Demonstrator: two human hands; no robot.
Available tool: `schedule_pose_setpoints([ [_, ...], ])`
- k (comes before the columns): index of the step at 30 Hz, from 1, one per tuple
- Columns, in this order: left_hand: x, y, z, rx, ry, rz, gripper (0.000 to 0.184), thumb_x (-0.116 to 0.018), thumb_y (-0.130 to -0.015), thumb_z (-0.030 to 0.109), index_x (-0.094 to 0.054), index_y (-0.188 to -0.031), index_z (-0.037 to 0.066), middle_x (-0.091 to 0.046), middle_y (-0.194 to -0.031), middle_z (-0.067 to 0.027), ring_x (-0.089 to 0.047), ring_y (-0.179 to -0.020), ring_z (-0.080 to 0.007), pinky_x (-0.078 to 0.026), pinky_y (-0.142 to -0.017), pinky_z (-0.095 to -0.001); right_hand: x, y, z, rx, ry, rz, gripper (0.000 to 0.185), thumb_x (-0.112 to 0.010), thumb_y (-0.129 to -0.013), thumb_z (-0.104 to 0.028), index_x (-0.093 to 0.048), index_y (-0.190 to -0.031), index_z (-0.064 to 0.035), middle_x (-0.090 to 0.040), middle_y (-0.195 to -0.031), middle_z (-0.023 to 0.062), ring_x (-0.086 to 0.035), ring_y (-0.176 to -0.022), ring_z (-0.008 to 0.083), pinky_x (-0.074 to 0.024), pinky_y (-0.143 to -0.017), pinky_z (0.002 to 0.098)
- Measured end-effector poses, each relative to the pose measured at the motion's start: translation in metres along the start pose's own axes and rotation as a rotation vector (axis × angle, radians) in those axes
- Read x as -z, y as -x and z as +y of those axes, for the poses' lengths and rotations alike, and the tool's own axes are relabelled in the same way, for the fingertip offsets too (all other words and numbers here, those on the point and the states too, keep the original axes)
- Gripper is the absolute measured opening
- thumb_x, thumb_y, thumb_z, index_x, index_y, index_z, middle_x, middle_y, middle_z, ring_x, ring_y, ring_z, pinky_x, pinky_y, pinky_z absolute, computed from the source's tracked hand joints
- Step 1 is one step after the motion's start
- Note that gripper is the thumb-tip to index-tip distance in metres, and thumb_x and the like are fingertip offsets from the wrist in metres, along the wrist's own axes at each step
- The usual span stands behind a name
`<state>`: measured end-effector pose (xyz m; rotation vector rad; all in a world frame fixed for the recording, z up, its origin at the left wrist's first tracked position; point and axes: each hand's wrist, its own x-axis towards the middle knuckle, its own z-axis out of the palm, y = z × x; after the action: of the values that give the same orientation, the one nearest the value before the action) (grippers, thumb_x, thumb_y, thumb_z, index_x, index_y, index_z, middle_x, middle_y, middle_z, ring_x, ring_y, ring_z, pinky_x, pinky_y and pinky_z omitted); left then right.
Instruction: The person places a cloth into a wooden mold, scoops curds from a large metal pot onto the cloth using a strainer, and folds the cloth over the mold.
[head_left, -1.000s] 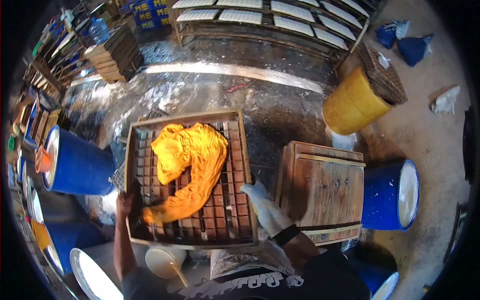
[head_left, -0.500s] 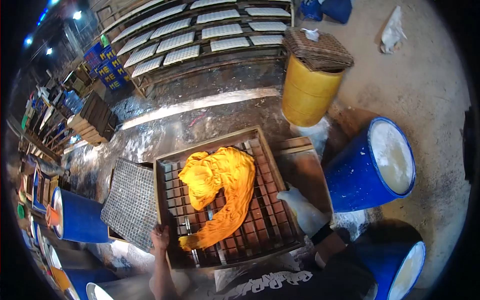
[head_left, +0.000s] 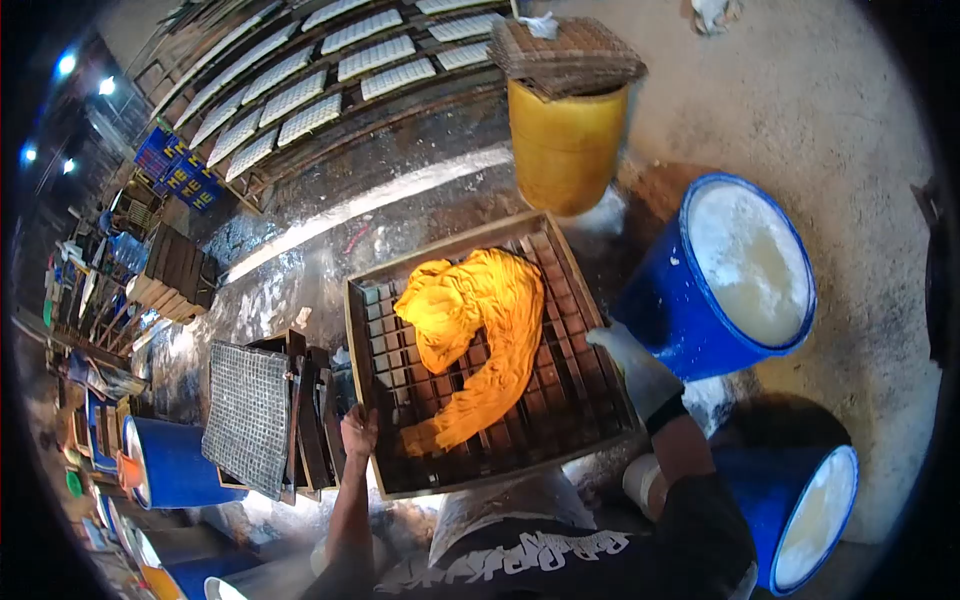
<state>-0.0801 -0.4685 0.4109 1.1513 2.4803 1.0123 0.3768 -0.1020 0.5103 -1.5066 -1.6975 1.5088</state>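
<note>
A square wooden frame tray point(head_left: 446, 247) with a grid of compartments is held in front of me, slightly tilted. Bunched yellow-orange cloth point(head_left: 512, 330) lies across its grid, one end trailing to the near left corner. My left hand point(head_left: 360, 432), bare, is closed around the tray's left side near the front. On the opposite side, my right hand point(head_left: 637, 372) in a pale glove grips the right edge. Left of the tray, a dark mesh sheet point(head_left: 248, 415) leans over a stack of wooden frames point(head_left: 315, 420).
Blue drums with whitish contents stand at the right point(head_left: 745, 265), lower right point(head_left: 815, 520) and left point(head_left: 185, 460). A yellow drum point(head_left: 565, 150) topped with brown grid sheets stands ahead. Racks of white block-filled trays point(head_left: 375, 75) line the back. Wooden crates point(head_left: 175, 265) sit at left.
The tray, with the cloth on it and both hands gripping it, has shifted right, away from the mesh sheet. More of the frame stack at left shows now. The camera view has turned too.
</note>
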Motion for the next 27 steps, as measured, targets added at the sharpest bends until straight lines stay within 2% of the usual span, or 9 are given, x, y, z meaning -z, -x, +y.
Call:
schedule_pose_setpoints([
  [3,0.006,0.002,0.004,0.043,0.245,-0.099,0.025,-0.072,-0.091,0.029,-0.064,-0.084,0.007,-0.063,-0.071,-0.0015,-0.053,-0.062,-0.0145,-0.042,-0.057,-0.0355,0.007,0.021,-0.032,-0.057,0.071,0.013,0.05,-0.07,-0.085,-0.019,-0.059,-0.131,-0.0029,-0.065,-0.121,0.0088,-0.06,-0.11,0.0182,-0.0474,-0.095,0.0338],
  [5,0.011,-0.005,-0.002,0.356,0.47,-0.32,0.036,-0.064,-0.096,0.045,-0.065,-0.094,0.008,-0.065,-0.078,0.0007,-0.057,-0.065,-0.0155,-0.046,-0.061,-0.0329,0.007,0.05,-0.068,-0.055,-0.152,-0.089,0.056,-0.066,-0.088,-0.032,-0.055,-0.135,-0.0046,-0.061,-0.128,0.0114,-0.058,-0.115,0.021,-0.0442,-0.1,0.0358],
  [8,0.031,-0.001,0.048,0.515,1.257,-0.57,0.054,-0.037,-0.1,0.064,-0.061,-0.112,0.017,-0.06,-0.083,0.0047,-0.06,-0.069,-0.0106,-0.051,-0.062,-0.0282,0.018,0.042,-0.038,-0.119,-0.104,-0.036,0.054,-0.065,-0.089,-0.032,-0.056,-0.134,-0.0049,-0.062,-0.127,0.0115,-0.059,-0.114,0.0215,-0.0448,-0.099,0.0359],
  [9,0.024,-0.003,0.041,0.54,1.312,-0.644,0.052,-0.04,-0.099,0.064,-0.062,-0.111,0.018,-0.06,-0.082,0.0043,-0.061,-0.069,-0.0115,-0.05,-0.059,-0.0269,0.022,0.041,-0.027,-0.139,-0.111,-0.025,0.053,-0.065,-0.089,-0.033,-0.056,-0.134,-0.0049,-0.062,-0.126,0.0115,-0.059,-0.113,0.0217,-0.045,-0.099,0.036],
  [11,0.019,0.001,0.061,0.634,1.315,-0.456,0.052,-0.041,-0.098,0.066,-0.063,-0.101,0.019,-0.062,-0.075,0.0024,-0.061,-0.059,-0.0132,-0.049,-0.05,-0.0268,0.021,0.043,-0.01,-0.165,-0.129,0.0,0.052,-0.064,-0.09,-0.033,-0.057,-0.133,-0.0051,-0.063,-0.126,0.0116,-0.06,-0.113,0.022,-0.0455,-0.098,0.036],
  [14,0.007,-0.003,0.049,0.593,1.355,-0.415,0.05,-0.044,-0.097,0.065,-0.062,-0.105,0.018,-0.059,-0.075,0.0042,-0.059,-0.061,-0.0111,-0.048,-0.052,-0.0261,0.014,0.044,0.006,-0.186,-0.15,0.018,0.051,-0.063,-0.09,-0.034,-0.058,-0.132,-0.0054,-0.063,-0.125,0.0117,-0.06,-0.111,0.0225,-0.0462,-0.097,0.0362],
  [15,0.012,-0.002,0.041,0.555,1.356,-0.549,0.05,-0.048,-0.096,0.065,-0.063,-0.105,0.017,-0.06,-0.075,0.0036,-0.059,-0.06,-0.0111,-0.047,-0.05,-0.0261,0.011,0.044,0.009,-0.193,-0.151,0.017,0.05,-0.063,-0.091,-0.034,-0.058,-0.132,-0.0055,-0.063,-0.125,0.0118,-0.061,-0.111,0.0226,-0.0464,-0.097,0.0362],
  [19,-0.004,0.002,0.043,0.642,1.375,-0.315,0.049,-0.054,-0.095,0.061,-0.064,-0.109,0.015,-0.061,-0.082,0.0031,-0.059,-0.066,-0.0108,-0.048,-0.054,-0.0258,0.009,0.034,0.014,-0.2,-0.161,0.023,0.048,-0.062,-0.092,-0.035,-0.059,-0.13,-0.0058,-0.064,-0.123,0.0119,-0.062,-0.109,0.0233,-0.0473,-0.096,0.0364],
  [27,-0.011,0.007,0.03,0.522,1.532,-0.467,0.052,-0.052,-0.096,0.062,-0.062,-0.118,0.016,-0.062,-0.093,-0.0003,-0.063,-0.082,-0.0143,-0.054,-0.068,-0.0299,0.011,0.023,0.019,-0.213,-0.173,0.057,0.045,-0.059,-0.095,-0.037,-0.062,-0.127,-0.0065,-0.066,-0.121,0.0123,-0.064,-0.105,0.0246,-0.049,-0.093,0.0367],
])
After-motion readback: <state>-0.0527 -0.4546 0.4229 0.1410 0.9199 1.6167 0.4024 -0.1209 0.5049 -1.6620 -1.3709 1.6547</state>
